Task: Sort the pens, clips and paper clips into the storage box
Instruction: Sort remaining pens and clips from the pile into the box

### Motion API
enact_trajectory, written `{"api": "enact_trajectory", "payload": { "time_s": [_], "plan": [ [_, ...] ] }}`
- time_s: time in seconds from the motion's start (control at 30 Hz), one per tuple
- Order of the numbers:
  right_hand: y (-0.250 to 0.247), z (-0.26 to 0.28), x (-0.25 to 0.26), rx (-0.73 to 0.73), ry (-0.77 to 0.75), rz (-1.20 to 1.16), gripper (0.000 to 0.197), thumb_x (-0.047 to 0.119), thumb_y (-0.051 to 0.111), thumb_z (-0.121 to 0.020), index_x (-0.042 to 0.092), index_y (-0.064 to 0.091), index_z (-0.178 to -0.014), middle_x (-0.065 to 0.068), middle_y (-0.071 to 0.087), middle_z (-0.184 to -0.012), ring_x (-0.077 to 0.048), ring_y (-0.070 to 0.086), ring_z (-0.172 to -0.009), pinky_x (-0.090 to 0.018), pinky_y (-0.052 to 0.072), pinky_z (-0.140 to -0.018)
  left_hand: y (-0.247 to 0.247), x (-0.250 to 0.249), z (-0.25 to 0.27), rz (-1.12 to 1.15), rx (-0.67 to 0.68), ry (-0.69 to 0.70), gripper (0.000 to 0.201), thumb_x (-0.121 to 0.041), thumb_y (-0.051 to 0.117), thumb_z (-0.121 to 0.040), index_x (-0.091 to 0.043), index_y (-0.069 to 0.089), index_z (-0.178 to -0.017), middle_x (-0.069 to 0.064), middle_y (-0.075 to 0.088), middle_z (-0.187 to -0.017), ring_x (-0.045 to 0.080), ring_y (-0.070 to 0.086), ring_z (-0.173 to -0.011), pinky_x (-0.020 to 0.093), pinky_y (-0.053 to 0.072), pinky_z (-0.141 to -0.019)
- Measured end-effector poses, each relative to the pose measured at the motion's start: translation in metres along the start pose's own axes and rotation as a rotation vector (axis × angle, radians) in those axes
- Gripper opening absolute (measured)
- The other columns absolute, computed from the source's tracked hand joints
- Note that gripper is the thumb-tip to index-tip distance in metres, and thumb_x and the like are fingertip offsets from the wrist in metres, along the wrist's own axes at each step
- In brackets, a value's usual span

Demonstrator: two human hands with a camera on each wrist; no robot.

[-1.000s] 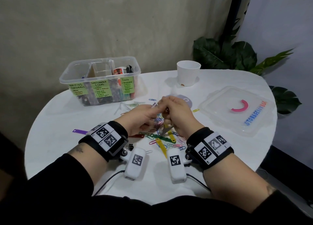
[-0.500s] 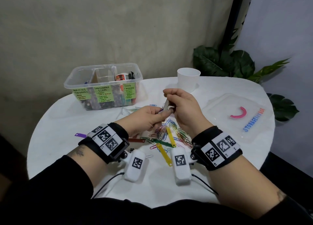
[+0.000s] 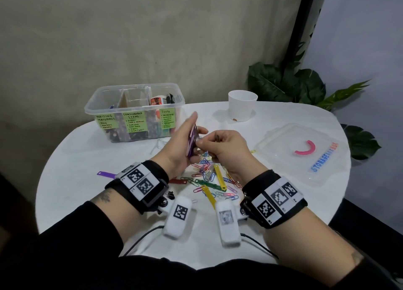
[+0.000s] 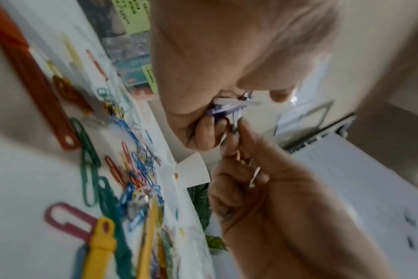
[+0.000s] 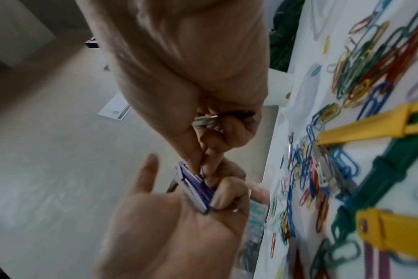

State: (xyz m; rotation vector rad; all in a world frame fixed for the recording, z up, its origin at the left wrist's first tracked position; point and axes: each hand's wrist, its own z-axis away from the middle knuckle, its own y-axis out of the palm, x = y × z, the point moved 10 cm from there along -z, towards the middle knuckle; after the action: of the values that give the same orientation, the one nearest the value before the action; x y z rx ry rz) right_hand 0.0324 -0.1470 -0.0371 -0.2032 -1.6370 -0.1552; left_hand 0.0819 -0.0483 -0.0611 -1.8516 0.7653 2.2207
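White round table (image 3: pixel 87 158) under a messy pile of colourful paper clips (image 3: pixel 209 176). Left hand (image 3: pixel 178 145) up over the pile, lower fingers curled round a purple and white bundle (image 3: pixel 192 140). Right hand (image 3: pixel 224 148) pinching something small and dark against that bundle; silver bits tucked in its palm. Storage box (image 3: pixel 135 113) at the back left, lid (image 3: pixel 303 152) off to the right.

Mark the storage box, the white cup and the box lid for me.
storage box (image 3: pixel 102 106): head view, on its clear front-left rim.
white cup (image 3: pixel 242 109): head view, on the outer wall, mid-height.
box lid (image 3: pixel 281 150): head view, on bare clear plastic left of the pink handle.
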Motion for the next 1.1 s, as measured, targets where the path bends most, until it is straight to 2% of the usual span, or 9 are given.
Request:
{"api": "enact_trajectory", "payload": {
  "time_s": [0.1, 0.3, 0.5, 0.6, 0.7, 0.8, 0.87, 1.0, 1.1],
  "plan": [
    [-0.007, -0.002, -0.002, -0.052, 0.017, 0.042, 0.016, 0.006, 0.075, -0.083, -0.007, 0.067, -0.085, 0.000, 0.060, -0.056, -0.005, 0.045, -0.044, -0.018, 0.037, -0.045, 0.004, -0.002, 0.004, 0.277, 0.099, -0.089, 0.061, -0.068, 0.042, -0.090, -0.009, 0.058, -0.087, 0.007, 0.050, -0.069, 0.018, 0.045, -0.058, 0.026, 0.024, -0.050],
    [-0.003, -0.006, -0.009, -0.149, 0.202, -0.283, 0.024, 0.000, 0.054, -0.091, -0.008, 0.064, -0.111, -0.008, 0.059, -0.082, -0.014, 0.051, -0.065, -0.024, 0.035, -0.052, -0.009, 0.008, 0.003, 0.203, -0.082, -0.137, 0.035, -0.044, 0.042, -0.102, -0.017, 0.048, -0.079, 0.006, 0.059, -0.070, 0.016, 0.048, -0.057, 0.024, 0.032, -0.048],
    [-0.002, -0.015, 0.011, -0.078, 0.056, -0.047, 0.034, -0.022, 0.048, -0.083, -0.002, 0.065, -0.105, -0.008, 0.063, -0.077, -0.023, 0.065, -0.068, -0.037, 0.057, -0.066, 0.003, 0.026, 0.010, 0.361, -0.076, -0.258, 0.040, -0.039, 0.031, -0.106, -0.010, 0.056, -0.096, 0.012, 0.070, -0.069, 0.033, 0.069, -0.071, 0.046, 0.053, -0.083],
    [-0.007, -0.017, 0.014, -0.087, 0.007, 0.216, 0.026, -0.010, 0.071, -0.077, 0.007, 0.071, -0.097, -0.003, 0.065, -0.077, -0.020, 0.062, -0.064, -0.026, 0.051, -0.051, 0.015, 0.031, 0.013, 0.410, -0.025, -0.312, 0.048, -0.042, 0.033, -0.104, -0.002, 0.058, -0.097, 0.015, 0.068, -0.072, 0.029, 0.069, -0.059, 0.044, 0.059, -0.064],
    [-0.022, -0.021, 0.009, -0.173, -0.015, 0.313, 0.021, -0.004, 0.079, -0.071, 0.013, 0.070, -0.081, 0.000, 0.064, -0.069, -0.019, 0.063, -0.062, -0.037, 0.060, -0.064, 0.008, 0.039, 0.013, 0.375, -0.096, -0.353, 0.029, -0.025, 0.043, -0.104, -0.003, 0.052, -0.089, 0.009, 0.057, -0.069, 0.016, 0.058, -0.055, 0.028, 0.055, -0.051],
    [-0.039, -0.028, -0.002, -0.217, 0.063, 0.549, 0.020, 0.010, 0.083, -0.068, 0.019, 0.065, -0.068, 0.000, 0.068, -0.069, -0.023, 0.068, -0.069, -0.041, 0.059, -0.073, -0.003, 0.047, 0.008, 0.373, -0.136, -0.400, 0.026, -0.019, 0.038, -0.106, -0.012, 0.042, -0.081, -0.002, 0.039, -0.065, 0.005, 0.039, -0.038, 0.014, 0.035, -0.035],
    [-0.031, -0.023, -0.023, -0.021, 0.266, 0.748, 0.019, 0.014, 0.083, -0.071, 0.012, 0.064, -0.069, -0.005, 0.069, -0.069, -0.023, 0.066, -0.062, -0.034, 0.058, -0.066, -0.011, 0.048, 0.003, 0.341, -0.161, -0.399, 0.026, -0.027, 0.038, -0.106, -0.016, 0.040, -0.082, -0.005, 0.031, -0.062, 0.004, 0.028, -0.034, 0.012, 0.021, -0.031],
    [-0.022, -0.010, -0.047, 0.145, 0.440, 0.959, 0.023, 0.013, 0.086, -0.065, 0.006, 0.064, -0.069, -0.015, 0.072, -0.066, -0.024, 0.064, -0.052, -0.039, 0.060, -0.073, -0.018, 0.029, -0.002, -0.115, -0.106, -0.230, 0.038, -0.054, 0.063, -0.088, -0.018, 0.047, -0.087, -0.007, 0.030, -0.058, 0.006, 0.023, -0.042, 0.016, 0.017, -0.038],
    [-0.018, -0.013, -0.051, 0.164, 0.451, 0.964, 0.022, 0.006, 0.083, -0.069, -0.004, 0.070, -0.084, -0.018, 0.075, -0.077, -0.029, 0.073, -0.067, -0.048, 0.061, -0.075, 0.012, 0.003, 0.013, -0.761, 0.246, 0.015, 0.036, -0.029, 0.084, -0.075, -0.009, 0.060, -0.093, -0.014, 0.043, -0.049, 0.004, 0.036, -0.041, 0.023, 0.027, -0.049]
  ]
}}
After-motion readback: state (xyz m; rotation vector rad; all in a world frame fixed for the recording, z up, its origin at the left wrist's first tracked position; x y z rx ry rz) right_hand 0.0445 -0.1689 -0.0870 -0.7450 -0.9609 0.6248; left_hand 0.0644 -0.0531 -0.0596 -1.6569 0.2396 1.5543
